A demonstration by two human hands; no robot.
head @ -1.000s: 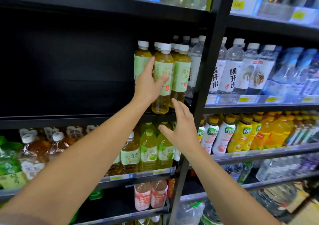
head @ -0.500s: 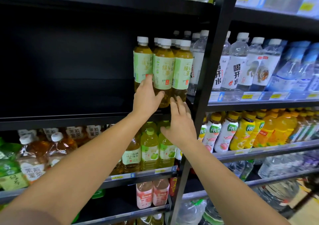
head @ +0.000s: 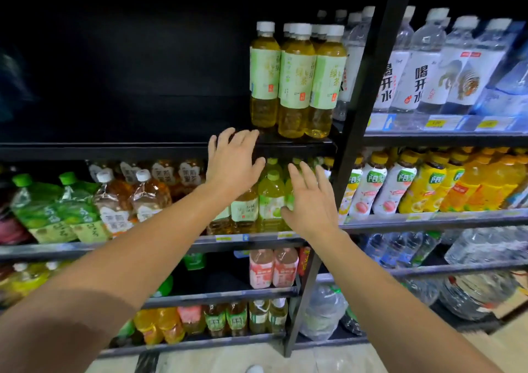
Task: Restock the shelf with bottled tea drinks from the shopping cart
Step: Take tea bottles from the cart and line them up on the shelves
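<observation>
We are holding both hands empty in front of the shelving. Our left hand (head: 233, 158) is hanging with its fingers spread and straight, fingertips at the front edge of the black metal shelf (head: 114, 149); our right hand (head: 310, 201) is spread the same way, lower and just beside it, gripping nothing. Just above and to the right of the left fingertips, the cluster of clear plastic green-tea bottles with white caps and pale green labels (head: 295, 81) is standing upright at the right end of that shelf, against the black upright post (head: 368, 92). They are apart from both hands. To the left of our left hand the shelf is running on dark and unfilled, so we are judging the restocking as only begun: one small group is placed, and most of the row is waiting. The shopping cart is lying outside the view, so we cannot tell how many bottles remain in it.
</observation>
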